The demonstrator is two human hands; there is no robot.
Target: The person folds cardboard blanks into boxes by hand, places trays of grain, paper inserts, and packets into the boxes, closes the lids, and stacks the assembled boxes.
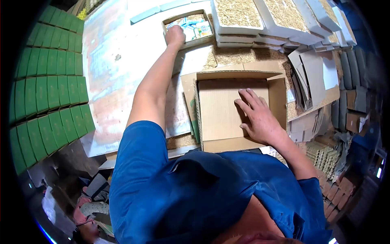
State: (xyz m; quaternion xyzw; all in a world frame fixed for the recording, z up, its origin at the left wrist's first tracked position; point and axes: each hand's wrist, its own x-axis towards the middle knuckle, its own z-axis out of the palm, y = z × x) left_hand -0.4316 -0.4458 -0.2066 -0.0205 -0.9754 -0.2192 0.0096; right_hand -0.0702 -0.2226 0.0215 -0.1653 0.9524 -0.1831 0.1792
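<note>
My left hand (pixel 175 35) reaches to the near left side of a shallow cardboard tray (pixel 198 41) that holds small blue, white and green packets (pixel 197 27). Its fingers are curled closed at the packets, and what they grip is hidden. In front of my body stands an open cardboard box (pixel 277 95) with a flat, plain brown bottom. My right hand (pixel 260 118) is over the right part of this box, fingers spread and holding nothing. Whether its fingertips touch the cardboard inside I cannot tell.
Green boxes (pixel 53 91) are stacked in rows on the left. White trays filled with straw-like shreds (pixel 237 14) stand at the back right. Cardboard pieces (pixel 308 77) lean right of the open box. A pale, stained tabletop (pixel 109 93) stretches to the left.
</note>
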